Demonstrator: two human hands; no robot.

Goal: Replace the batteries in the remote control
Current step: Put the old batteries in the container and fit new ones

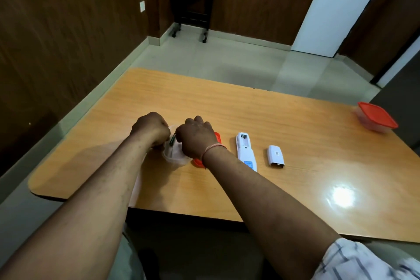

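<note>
- the right grip is seen with its fingers curled together, and a slim dark green cylindrical battery is pinched at its upper end by those fingertips and held tilted.
- the left grip is curled like a fist just left of the battery; its fingers lie at the left rim of a small clear plastic tub, but whether the rim is held cannot be told.
- the battery's lower end is dipped into the tub, which is found under and between the two grips on the orange wooden counter.
- a red plastic lid is partly hidden beneath the right grip and wrist, at the tub's right side.
- a white plastic remote control is laid face down just right of the right grip, its battery bay uncovered.
- a white plastic battery cover is laid further right, apart from the remote.
- a second clear tub with a red lid is set well right of both grips.
</note>
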